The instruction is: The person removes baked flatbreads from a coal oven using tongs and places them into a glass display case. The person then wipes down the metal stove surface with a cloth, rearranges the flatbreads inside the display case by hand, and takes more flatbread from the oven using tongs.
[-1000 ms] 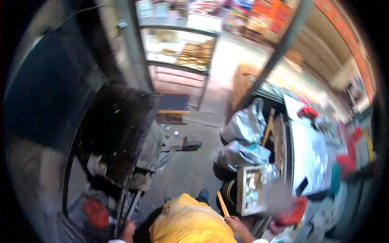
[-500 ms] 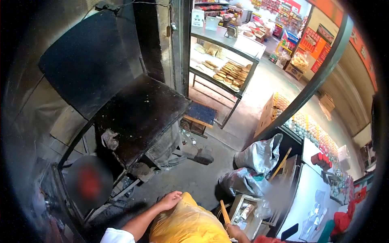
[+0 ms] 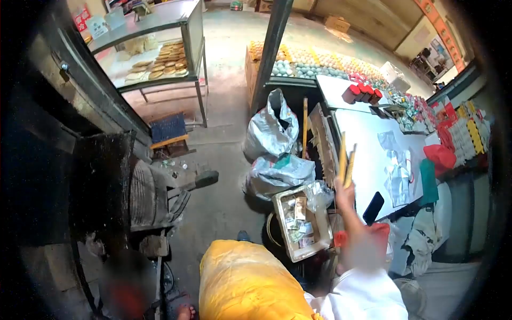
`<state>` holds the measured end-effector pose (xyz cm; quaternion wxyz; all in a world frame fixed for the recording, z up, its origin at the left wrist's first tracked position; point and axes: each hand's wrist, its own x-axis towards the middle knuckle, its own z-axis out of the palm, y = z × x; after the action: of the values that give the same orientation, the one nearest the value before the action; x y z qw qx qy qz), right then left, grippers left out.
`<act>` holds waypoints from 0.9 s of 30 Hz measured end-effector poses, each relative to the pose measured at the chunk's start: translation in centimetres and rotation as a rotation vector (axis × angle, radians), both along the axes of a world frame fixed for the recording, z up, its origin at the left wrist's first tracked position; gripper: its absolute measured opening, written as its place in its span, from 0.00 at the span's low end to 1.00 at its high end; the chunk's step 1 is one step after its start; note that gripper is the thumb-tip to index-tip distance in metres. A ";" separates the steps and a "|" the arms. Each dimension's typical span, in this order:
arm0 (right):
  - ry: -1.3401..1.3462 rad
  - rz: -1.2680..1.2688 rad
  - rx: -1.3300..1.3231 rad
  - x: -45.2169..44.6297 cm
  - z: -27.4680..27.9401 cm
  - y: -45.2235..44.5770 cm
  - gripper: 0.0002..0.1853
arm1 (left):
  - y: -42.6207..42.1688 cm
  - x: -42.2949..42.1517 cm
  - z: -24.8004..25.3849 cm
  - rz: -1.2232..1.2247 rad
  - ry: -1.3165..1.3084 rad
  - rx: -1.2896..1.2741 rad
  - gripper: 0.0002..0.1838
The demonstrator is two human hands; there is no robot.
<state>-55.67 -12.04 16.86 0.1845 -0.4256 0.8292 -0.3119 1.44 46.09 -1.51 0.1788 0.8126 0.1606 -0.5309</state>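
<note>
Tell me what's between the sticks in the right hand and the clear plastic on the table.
In the head view, bare white tabletop shows between sticks and plastic.

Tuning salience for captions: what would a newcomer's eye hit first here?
First, the bright yellow apron filling the bottom centre. Next, right of centre, the right hand gripping two wooden sticks, seen against the white tabletop. Then the glass display case at upper left, with flatbreads laid out inside.
</note>
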 end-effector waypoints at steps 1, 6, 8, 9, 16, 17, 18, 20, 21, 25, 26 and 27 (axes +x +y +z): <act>0.104 -0.073 0.020 -2.4 -0.3 -1.3 0.36 | 1.7 -0.3 0.4 0.020 0.010 0.018 0.12; 0.370 -0.159 -0.049 -12.9 -5.2 -6.3 0.46 | -0.5 -0.4 -0.6 -0.117 0.059 -0.747 0.09; 0.174 0.215 -0.165 -10.9 -5.2 -5.0 0.46 | -5.2 -3.0 4.0 0.005 -0.033 -0.546 0.11; 0.315 0.185 -0.011 -3.7 -2.0 -2.5 0.42 | -9.2 -4.8 9.1 -0.001 -0.100 -0.490 0.15; -0.342 0.767 0.447 19.0 -10.9 14.7 0.31 | -6.8 -6.1 12.9 -0.228 -0.194 -0.489 0.17; -0.274 0.946 0.484 22.0 -11.0 16.7 0.30 | -5.9 -5.5 13.8 -0.294 -0.247 -0.474 0.17; -0.202 1.122 0.519 25.6 -10.6 19.3 0.28 | -4.3 -4.9 13.6 -0.259 -0.259 -0.467 0.17; -0.264 1.288 0.518 31.9 -9.9 23.5 0.25 | -1.1 -3.4 13.0 -0.020 -0.416 -0.644 0.18; -0.297 1.327 0.530 34.8 -9.4 25.2 0.24 | 0.5 -1.9 12.7 0.068 -0.383 -0.671 0.17; -0.206 1.591 0.367 45.3 -7.7 30.1 0.21 | 4.9 6.2 14.2 0.337 -0.547 -0.840 0.18; -0.202 1.653 0.292 48.5 -6.0 31.5 0.21 | 6.0 8.8 14.5 0.361 -0.570 -0.842 0.18; -0.213 1.651 0.287 51.8 -4.2 33.4 0.22 | 7.5 11.7 13.8 0.374 -0.607 -0.859 0.17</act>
<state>-3.83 21.32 12.67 0.4825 -0.8358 0.2620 -0.0070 13.14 53.58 12.31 0.6232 0.7409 0.0127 -0.2501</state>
